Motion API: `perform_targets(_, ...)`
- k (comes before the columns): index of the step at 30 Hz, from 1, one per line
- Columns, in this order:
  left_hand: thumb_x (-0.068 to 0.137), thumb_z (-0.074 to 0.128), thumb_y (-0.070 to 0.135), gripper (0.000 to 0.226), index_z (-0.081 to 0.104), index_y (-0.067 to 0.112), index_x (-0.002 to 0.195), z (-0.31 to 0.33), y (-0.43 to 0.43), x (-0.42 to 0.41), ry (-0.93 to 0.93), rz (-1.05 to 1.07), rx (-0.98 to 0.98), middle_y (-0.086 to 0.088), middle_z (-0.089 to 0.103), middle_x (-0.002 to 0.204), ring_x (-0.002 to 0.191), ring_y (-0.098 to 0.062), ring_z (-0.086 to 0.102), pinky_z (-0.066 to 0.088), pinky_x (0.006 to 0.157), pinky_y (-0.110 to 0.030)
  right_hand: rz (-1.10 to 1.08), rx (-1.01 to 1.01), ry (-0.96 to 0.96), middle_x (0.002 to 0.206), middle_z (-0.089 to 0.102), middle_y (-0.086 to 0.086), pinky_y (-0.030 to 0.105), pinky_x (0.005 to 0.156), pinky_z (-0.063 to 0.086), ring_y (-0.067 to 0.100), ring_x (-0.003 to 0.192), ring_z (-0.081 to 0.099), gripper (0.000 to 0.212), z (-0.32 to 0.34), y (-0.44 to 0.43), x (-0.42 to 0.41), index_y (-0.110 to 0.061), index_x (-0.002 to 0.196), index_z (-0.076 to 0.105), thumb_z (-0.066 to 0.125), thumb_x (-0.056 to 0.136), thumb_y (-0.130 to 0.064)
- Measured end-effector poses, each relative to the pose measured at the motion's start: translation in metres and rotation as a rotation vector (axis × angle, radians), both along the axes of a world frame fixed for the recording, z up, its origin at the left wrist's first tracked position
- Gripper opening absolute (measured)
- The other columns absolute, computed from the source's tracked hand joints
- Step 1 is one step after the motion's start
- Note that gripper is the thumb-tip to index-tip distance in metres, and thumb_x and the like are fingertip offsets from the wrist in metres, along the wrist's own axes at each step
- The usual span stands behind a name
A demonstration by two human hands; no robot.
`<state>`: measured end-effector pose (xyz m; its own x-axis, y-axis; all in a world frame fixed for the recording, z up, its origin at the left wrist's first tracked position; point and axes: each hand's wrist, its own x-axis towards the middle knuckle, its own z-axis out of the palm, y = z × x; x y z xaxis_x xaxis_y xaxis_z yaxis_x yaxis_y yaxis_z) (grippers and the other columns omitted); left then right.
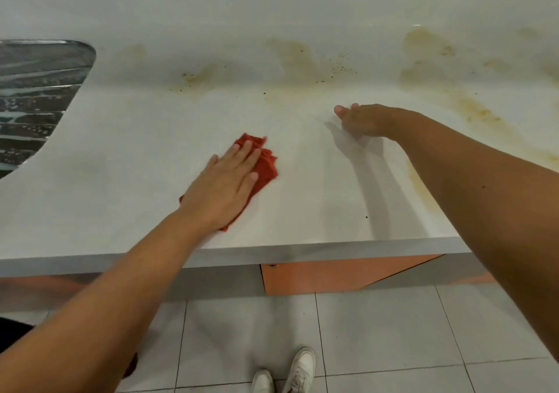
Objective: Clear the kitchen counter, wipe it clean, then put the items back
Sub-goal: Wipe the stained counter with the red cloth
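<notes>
Head view. Counter [151, 126]: white, smooth, glossy, straight front edge; yellow-brown stains [423, 44] and dark specks along the back. Cloth [266, 165]: red, coarse, crumpled, lying mid-counter near the front. Left hand [223, 183]: flat, fingers straight and slightly spread, pressing on the cloth. Right hand [363, 120]: fingers straight and together, holding nothing; contact with the counter unclear. Sink [36, 90]: steel, rounded corner, far left. Floor: pale square tiles; white shoes [299, 368].
</notes>
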<state>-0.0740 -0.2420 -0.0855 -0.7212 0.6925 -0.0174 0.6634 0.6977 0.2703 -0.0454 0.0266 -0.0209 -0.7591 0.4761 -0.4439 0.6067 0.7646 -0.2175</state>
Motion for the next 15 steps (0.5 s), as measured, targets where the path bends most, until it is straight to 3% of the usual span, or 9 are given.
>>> perform_targets(2, 0.102, 0.018, 0.031, 0.05, 0.012, 0.017, 0.149, 0.002, -0.016, -0.038, -0.002, 0.251, -0.043, -0.001, 0.004, 0.158, 0.146, -0.017, 0.003, 0.004, 0.117, -0.038, 0.101, 0.035, -0.022, 0.142, 0.032, 0.026, 0.045, 0.107, 0.027, 0.042, 0.131, 0.032, 0.047, -0.004, -0.001, -0.004, -0.007, 0.142, 0.024, 0.02, 0.103, -0.032)
perform_targets(4, 0.102, 0.018, 0.029, 0.051, 0.012, 0.01, 0.149, 0.002, -0.015, -0.057, 0.028, 0.428, -0.058, -0.009, 0.007, 0.158, 0.146, -0.024, 0.006, 0.007, 0.117, -0.043, 0.183, 0.083, -0.051, 0.142, 0.031, 0.027, 0.05, 0.107, 0.031, 0.04, 0.129, 0.036, 0.062, -0.014, -0.001, -0.01, -0.006, 0.141, 0.027, 0.012, 0.097, -0.047)
perform_targets(7, 0.101, 0.019, 0.028, 0.052, 0.011, 0.008, 0.149, -0.002, -0.008, -0.029, 0.014, 0.434, 0.029, -0.011, 0.009, 0.157, 0.145, -0.025, 0.008, 0.008, 0.117, -0.041, 0.144, 0.142, -0.084, 0.155, 0.011, 0.021, 0.047, 0.111, 0.024, 0.037, 0.138, 0.027, 0.074, -0.027, 0.005, -0.021, -0.008, 0.147, 0.022, 0.011, 0.094, -0.058)
perform_targets(11, 0.101, 0.028, 0.023, 0.05, 0.019, 0.012, 0.148, -0.001, -0.055, 0.016, 0.012, 0.504, 0.125, -0.006, 0.018, 0.156, 0.144, -0.024, 0.017, 0.011, 0.117, -0.038, 0.229, 0.147, -0.112, 0.149, 0.021, 0.025, 0.05, 0.109, 0.024, 0.038, 0.136, 0.027, 0.105, -0.024, 0.006, -0.022, -0.008, 0.145, 0.026, -0.006, 0.075, -0.08)
perform_targets(13, 0.1, 0.028, 0.02, 0.048, 0.024, 0.009, 0.146, 0.002, -0.083, 0.003, 0.04, 0.604, 0.104, -0.01, 0.02, 0.155, 0.144, -0.027, 0.018, 0.011, 0.117, -0.043, 0.205, 0.137, -0.122, 0.149, 0.021, 0.025, 0.049, 0.11, 0.021, 0.037, 0.137, 0.024, 0.088, -0.032, 0.015, -0.028, -0.004, 0.144, 0.025, 0.004, 0.087, -0.068)
perform_targets(15, 0.099, 0.028, 0.017, 0.047, 0.026, 0.005, 0.145, 0.005, -0.099, -0.025, 0.029, 0.733, 0.11, -0.015, 0.021, 0.154, 0.142, -0.032, 0.019, 0.013, 0.116, -0.047, 0.226, 0.165, -0.132, 0.147, 0.024, 0.026, 0.051, 0.11, 0.025, 0.037, 0.134, 0.029, 0.094, -0.032, 0.013, -0.028, -0.008, 0.143, 0.028, 0.003, 0.076, -0.07)
